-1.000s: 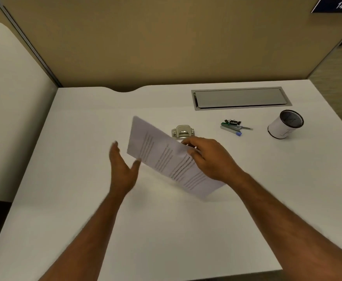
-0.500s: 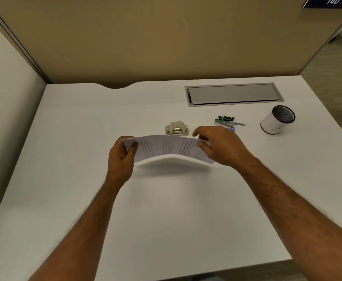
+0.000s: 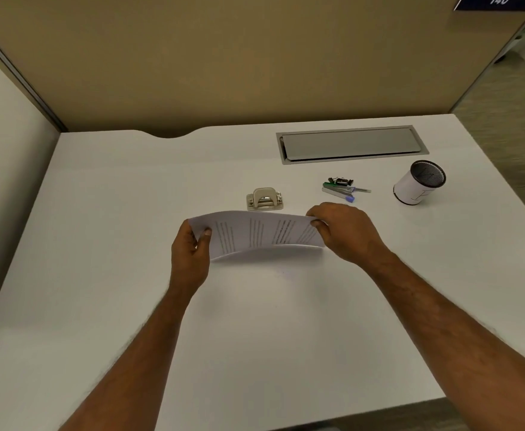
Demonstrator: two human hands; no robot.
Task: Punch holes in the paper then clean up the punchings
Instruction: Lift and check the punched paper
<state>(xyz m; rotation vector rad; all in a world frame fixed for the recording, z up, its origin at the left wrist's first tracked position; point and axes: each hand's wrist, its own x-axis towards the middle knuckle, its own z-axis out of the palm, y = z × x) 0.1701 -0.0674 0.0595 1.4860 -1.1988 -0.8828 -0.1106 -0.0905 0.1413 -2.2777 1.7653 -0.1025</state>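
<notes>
I see my two bare forearms reaching over a smooth white counter (image 3: 255, 337). Most of my fingers are hidden behind the paper (image 3: 255, 234), and its printed lines are too blurred to read.

The paper is a thin white sheet held off the counter and bowed upward in a shallow arch. My left hand (image 3: 189, 256) pinches its left edge with the thumb on top. My right hand (image 3: 345, 231) pinches its right edge, knuckles up.

Just beyond the sheet, between the two hands, a small beige hole punch (image 3: 264, 199) with a rounded lever sits on the counter. Just beyond the right hand lies a small heap of pens (image 3: 343, 189) with something black that I cannot identify. Farther to that hand's right stands a white cylindrical cup (image 3: 418, 183) with a dark meshed inside. I cannot make out its contents. Well beyond both hands, a grey rectangular hatch (image 3: 351, 144) is set flush into the counter.
</notes>
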